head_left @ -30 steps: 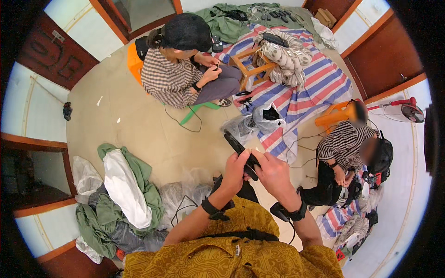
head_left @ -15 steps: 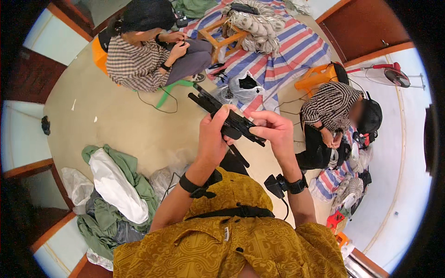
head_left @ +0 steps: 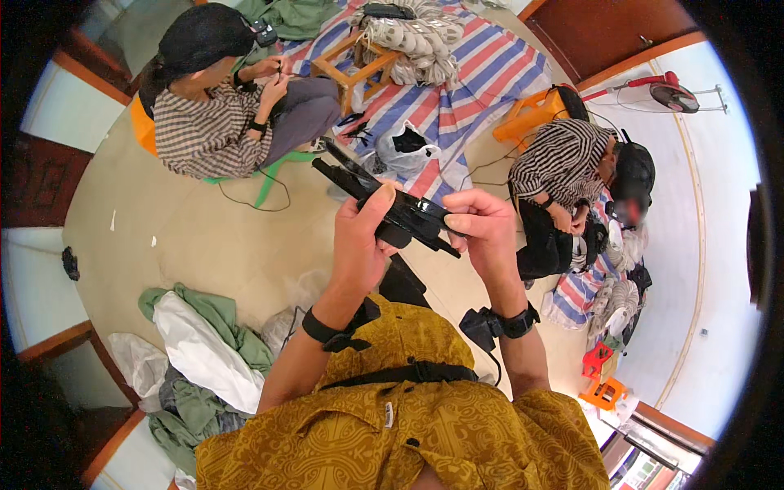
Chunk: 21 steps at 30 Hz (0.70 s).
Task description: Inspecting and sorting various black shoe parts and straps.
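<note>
Out in front of my chest is a bundle of long, flat black strips (head_left: pixel 400 219), some of them glossy. It slants from upper left down to the right, and its exact kind does not show. My left hand (head_left: pixel 363 237) is wrapped round its middle, thumb on top. At the lower right end my right hand (head_left: pixel 486 233) pinches a glossy black strip between thumb and fingers. Part of the bundle is hidden behind my fingers. A black strap with a small black device sits on each wrist.
A person (head_left: pixel 208 122) sits ahead to the left, another (head_left: pixel 563 180) to the right, both busy with their hands. Ahead, a striped sheet (head_left: pixel 498 69) carries a wooden stool frame (head_left: pixel 351 73) and a plastic bag (head_left: pixel 400 151). White and green cloth (head_left: pixel 200 343) lies at left.
The view has shifted a little, moving the room's things leftward. My right fingers have moved up along the strips, and the bundle is slightly turned. Both hands keep hold.
</note>
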Tool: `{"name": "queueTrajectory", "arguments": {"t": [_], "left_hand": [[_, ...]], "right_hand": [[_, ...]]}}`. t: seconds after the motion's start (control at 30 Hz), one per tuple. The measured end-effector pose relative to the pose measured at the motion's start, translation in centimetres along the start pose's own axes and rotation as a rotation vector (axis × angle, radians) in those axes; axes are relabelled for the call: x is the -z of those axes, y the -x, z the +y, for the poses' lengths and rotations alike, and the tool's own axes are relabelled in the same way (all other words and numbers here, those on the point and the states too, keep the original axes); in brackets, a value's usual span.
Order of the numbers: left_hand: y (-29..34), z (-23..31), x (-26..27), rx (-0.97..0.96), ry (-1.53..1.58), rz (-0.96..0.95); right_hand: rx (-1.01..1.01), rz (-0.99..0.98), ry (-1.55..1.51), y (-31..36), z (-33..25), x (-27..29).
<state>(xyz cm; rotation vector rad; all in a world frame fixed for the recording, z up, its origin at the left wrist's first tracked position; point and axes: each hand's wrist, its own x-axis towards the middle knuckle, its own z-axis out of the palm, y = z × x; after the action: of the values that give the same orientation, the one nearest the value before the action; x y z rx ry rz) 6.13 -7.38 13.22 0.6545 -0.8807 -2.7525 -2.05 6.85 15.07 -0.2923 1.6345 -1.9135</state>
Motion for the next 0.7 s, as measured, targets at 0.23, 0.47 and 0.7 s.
{"name": "queueTrajectory", "arguments": {"t": [0.23, 0.47, 0.7], "left_hand": [[0.2, 0.1, 0.6, -0.067, -0.017, -0.006], [1.0, -0.1, 0.8, -0.079, 0.015, 0.020], [1.6, -0.5, 0.4, -0.084, 0.009, 0.054]], "right_hand": [[-0.025, -0.043, -0.155, 0.1, 0.2, -0.3], [-0.005, -0.024, -0.086, 0.6, 0.1, -0.5], [0.114, -0.001, -0.087, 1.3, -0.1, -0.8]]}}
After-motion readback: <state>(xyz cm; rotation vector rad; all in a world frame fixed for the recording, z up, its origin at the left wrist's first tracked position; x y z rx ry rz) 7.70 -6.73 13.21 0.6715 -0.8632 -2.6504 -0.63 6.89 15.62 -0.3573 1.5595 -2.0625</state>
